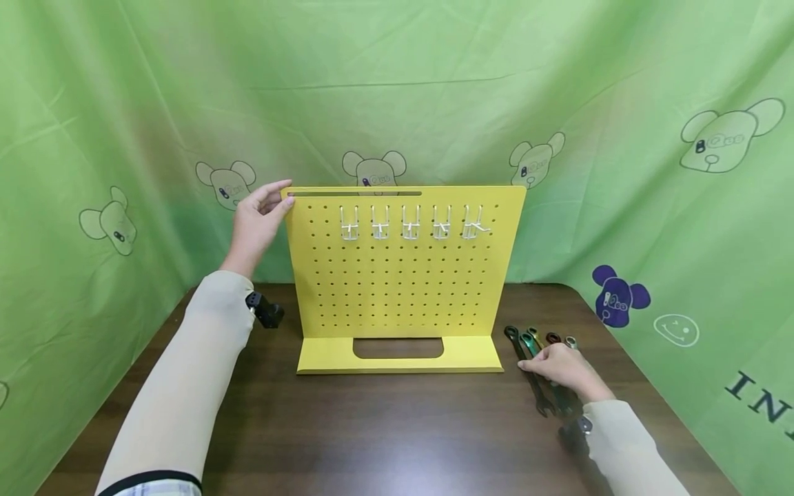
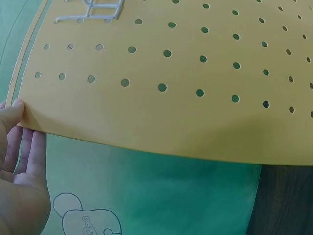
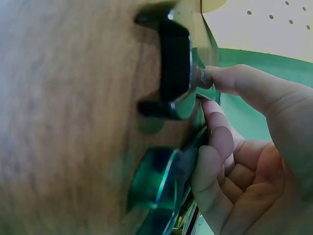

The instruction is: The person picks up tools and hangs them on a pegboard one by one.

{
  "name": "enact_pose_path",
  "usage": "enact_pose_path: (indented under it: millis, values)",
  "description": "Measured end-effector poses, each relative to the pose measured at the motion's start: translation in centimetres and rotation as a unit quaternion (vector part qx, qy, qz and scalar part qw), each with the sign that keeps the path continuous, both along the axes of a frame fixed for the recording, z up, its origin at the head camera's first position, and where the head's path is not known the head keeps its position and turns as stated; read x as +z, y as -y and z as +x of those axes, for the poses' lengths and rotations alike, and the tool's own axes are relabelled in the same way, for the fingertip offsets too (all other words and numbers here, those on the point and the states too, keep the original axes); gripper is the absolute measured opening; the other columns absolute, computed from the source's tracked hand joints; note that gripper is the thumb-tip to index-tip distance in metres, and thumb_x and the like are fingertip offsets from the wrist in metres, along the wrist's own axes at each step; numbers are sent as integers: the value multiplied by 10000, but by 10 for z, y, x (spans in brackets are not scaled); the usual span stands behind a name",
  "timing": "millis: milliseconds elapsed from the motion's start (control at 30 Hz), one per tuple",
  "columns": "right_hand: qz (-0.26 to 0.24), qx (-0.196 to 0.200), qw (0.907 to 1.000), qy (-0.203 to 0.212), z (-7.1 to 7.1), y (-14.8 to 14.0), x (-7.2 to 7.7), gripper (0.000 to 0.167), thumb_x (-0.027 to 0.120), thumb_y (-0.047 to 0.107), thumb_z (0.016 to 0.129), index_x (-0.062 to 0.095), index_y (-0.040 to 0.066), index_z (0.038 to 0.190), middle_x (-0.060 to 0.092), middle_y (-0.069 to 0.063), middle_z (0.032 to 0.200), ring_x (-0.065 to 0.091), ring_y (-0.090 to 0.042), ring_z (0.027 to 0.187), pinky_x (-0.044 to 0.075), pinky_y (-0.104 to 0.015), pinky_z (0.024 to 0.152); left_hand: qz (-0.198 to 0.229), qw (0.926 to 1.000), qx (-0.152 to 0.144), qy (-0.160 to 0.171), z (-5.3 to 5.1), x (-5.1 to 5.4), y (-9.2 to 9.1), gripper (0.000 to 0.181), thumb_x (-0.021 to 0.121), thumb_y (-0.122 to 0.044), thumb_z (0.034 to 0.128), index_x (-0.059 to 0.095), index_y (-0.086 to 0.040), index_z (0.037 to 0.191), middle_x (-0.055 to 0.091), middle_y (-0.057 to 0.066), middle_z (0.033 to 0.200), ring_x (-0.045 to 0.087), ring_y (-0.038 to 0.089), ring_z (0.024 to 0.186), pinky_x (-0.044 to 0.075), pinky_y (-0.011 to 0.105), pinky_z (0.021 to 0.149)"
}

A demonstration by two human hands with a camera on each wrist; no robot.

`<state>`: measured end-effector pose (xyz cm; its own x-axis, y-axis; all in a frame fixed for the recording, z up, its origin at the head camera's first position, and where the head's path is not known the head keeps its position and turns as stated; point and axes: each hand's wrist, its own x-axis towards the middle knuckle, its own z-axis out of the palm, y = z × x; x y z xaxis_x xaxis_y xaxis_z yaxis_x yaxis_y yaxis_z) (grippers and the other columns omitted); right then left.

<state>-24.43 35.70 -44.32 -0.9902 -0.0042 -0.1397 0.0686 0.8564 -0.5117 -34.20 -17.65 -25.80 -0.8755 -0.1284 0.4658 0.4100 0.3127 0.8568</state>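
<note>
A yellow pegboard [image 1: 397,275] stands upright on its base, with several white wire hooks [image 1: 411,224] in a row near its top. My left hand [image 1: 256,224] grips the board's upper left corner, thumb in front and fingers behind. At the right, my right hand [image 1: 567,368] pinches a black wrench [image 1: 535,380] between thumb and fingers. The right wrist view shows the black wrench's open end [image 3: 175,63] close to the camera, beside a green wrench [image 3: 155,181]. More wrenches [image 1: 553,337] lie partly hidden under my right hand.
The board's base [image 1: 322,355] rests on a dark wooden table [image 1: 372,427]. Green cloth [image 1: 397,89] with printed cartoon heads hangs behind and at both sides. Table surface spreads in front of the board.
</note>
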Motion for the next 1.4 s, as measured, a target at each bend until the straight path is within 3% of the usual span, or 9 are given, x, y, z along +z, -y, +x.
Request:
enact_pose_path:
  millis: [233, 700, 1000, 1400]
  values:
    - [185, 17, 9997, -177, 0, 2, -1, 505, 737, 420, 869, 432, 197, 534, 379, 83, 494, 414, -102, 469, 371, -303, 502, -78, 9999, 64, 10, 0, 2, 0, 411, 679, -351, 965, 650, -161, 1328, 644, 46, 1179, 577, 147, 1056, 468, 317, 961]
    - [-376, -133, 9992, 32, 0, -5, 1, 418, 740, 325, 885, 510, 151, 582, 511, 46, 573, 564, -162, 616, 475, -318, 542, -167, 9998, 59, 77, -2, 2, 0, 385, 674, -333, 971, 652, -148, 1308, 655, 44, 1163, 592, 151, 1048, 476, 329, 960]
    - [-575, -67, 9982, -153, 3, 0, 5, 225, 754, 216, 894, 686, 31, 785, 567, 2, 649, 620, -177, 625, 531, -339, 562, -207, 9998, 41, 62, -1, 4, 1, 374, 681, -315, 970, 658, -132, 1295, 663, 29, 1115, 592, 134, 995, 480, 298, 900]
    - [-1084, 159, 9940, -68, 7, 1, 10, 232, 685, 212, 964, 608, 2, 901, 539, -18, 685, 571, -179, 633, 557, -342, 582, -155, 9998, 47, 78, 1, 5, 0, 332, 686, -291, 968, 674, -164, 1274, 678, 34, 1106, 605, 132, 977, 485, 284, 882]
